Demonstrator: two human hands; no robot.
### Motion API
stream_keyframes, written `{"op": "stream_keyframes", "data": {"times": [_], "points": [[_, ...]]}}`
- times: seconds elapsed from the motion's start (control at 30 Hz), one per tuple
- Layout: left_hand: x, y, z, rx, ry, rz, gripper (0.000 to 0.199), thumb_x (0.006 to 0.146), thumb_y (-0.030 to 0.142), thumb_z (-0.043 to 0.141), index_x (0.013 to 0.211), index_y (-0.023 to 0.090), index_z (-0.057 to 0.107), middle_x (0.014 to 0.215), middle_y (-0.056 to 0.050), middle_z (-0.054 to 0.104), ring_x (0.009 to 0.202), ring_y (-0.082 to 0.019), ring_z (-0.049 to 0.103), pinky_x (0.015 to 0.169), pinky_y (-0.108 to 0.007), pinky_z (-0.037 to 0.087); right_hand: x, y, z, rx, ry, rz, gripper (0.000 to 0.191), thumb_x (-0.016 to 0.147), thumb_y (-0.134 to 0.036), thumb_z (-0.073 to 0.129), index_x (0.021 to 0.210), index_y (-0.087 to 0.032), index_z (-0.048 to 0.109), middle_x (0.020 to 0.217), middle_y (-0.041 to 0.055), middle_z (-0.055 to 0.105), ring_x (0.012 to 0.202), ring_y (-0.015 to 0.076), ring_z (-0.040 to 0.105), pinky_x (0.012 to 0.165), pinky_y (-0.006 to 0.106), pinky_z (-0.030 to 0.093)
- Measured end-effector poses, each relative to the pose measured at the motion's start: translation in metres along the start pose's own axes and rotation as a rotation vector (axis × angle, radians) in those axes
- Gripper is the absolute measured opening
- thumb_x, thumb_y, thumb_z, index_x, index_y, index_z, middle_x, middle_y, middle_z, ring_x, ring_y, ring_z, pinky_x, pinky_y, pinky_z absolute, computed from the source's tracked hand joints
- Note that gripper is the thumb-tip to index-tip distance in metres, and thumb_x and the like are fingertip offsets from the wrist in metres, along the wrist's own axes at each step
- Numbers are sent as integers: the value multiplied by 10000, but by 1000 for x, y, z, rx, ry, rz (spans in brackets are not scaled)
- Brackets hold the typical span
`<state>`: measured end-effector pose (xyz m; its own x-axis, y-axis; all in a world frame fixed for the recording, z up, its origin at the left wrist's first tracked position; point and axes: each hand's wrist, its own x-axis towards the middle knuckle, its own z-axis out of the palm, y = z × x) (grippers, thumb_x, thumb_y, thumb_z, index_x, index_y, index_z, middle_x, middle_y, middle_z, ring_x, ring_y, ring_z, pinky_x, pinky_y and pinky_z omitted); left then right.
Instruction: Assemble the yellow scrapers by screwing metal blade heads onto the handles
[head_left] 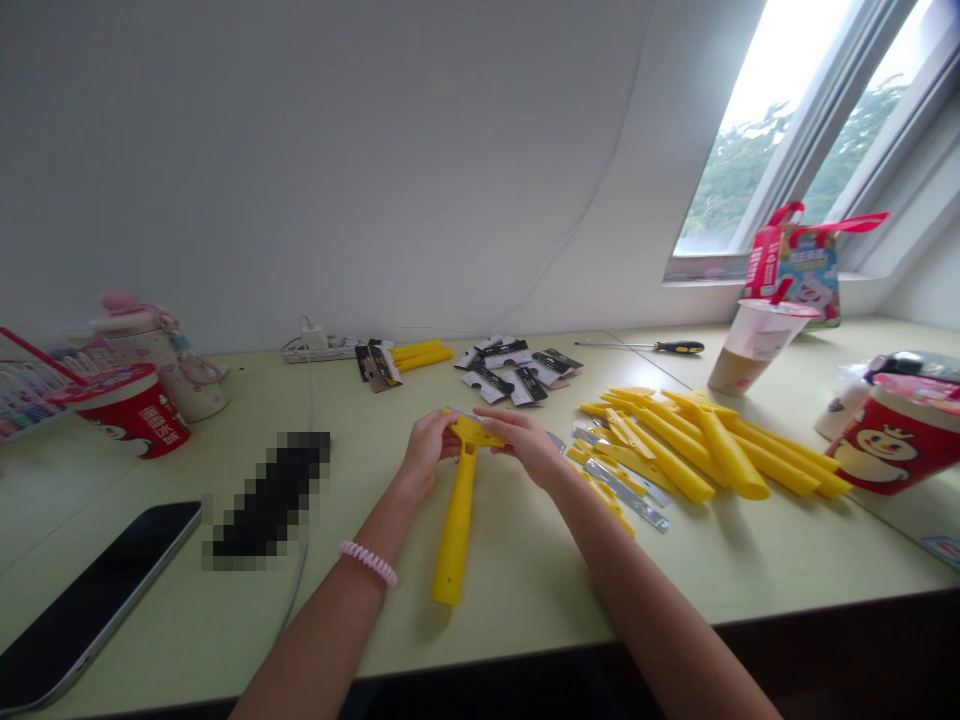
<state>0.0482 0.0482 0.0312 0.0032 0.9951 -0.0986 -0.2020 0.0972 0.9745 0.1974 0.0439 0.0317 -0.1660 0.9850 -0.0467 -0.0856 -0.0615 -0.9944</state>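
Observation:
A yellow scraper (459, 510) points its round handle toward me, with its wide head at the far end. My left hand (429, 450) is closed on the left side of that head, a pink coil band round the wrist. On the head's right side, my right hand (531, 440) grips with fingers and thumb. A thin strip of bluish grey shows at the head's far edge; the fingers partly cover it. To the right lie metal blades (626, 490) mixed with small yellow plastic pieces (604, 500), beside a pile of yellow scraper handles (675, 450).
Black-and-white cards (514, 370) and a power strip (326, 347) lie along the wall. A screwdriver (675, 347) is behind the pile. Drink cups (757, 345) and a red tub (892, 435) stand right. At left are a phone (105, 600), red cup (139, 410) and bottle (180, 370).

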Motion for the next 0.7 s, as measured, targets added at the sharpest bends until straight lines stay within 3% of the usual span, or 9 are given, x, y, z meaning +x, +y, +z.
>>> {"op": "stream_keyframes", "data": {"times": [0.23, 0.43, 0.57, 0.7], "points": [[2, 0, -1, 23, 20, 17, 132, 685, 262, 540, 713, 135, 516, 584, -22, 616, 448, -116, 576, 451, -201, 436, 1, -2, -7, -42, -69, 113, 144, 675, -234, 642, 767, -123, 644, 705, 55, 632, 573, 91, 583, 504, 165, 464], [3, -4, -1, 14, 6, -2, 219, 708, 336, 560, 793, 136, 540, 644, -32, 625, 499, -108, 586, 468, -190, 438, 3, 0, -4, 73, -70, 84, 78, 663, -188, 642, 692, -117, 626, 676, 39, 609, 535, 73, 551, 537, 177, 478], [-1, -3, 1, 69, -147, -74, 337, 712, 433, 561, 870, 135, 555, 712, -66, 637, 562, -137, 609, 497, -223, 469, 4, -1, -5, 92, -19, 36, 96, 654, -202, 647, 696, -117, 631, 694, 43, 612, 555, 80, 549, 574, 205, 481], [-5, -5, 6, 113, -315, -81, 283, 747, 396, 525, 862, 138, 504, 577, -22, 577, 411, -108, 534, 373, -201, 399, 4, 0, -8, 53, -39, 16, 120, 644, -238, 646, 683, -126, 630, 670, 26, 598, 582, 80, 539, 590, 206, 458]]}}
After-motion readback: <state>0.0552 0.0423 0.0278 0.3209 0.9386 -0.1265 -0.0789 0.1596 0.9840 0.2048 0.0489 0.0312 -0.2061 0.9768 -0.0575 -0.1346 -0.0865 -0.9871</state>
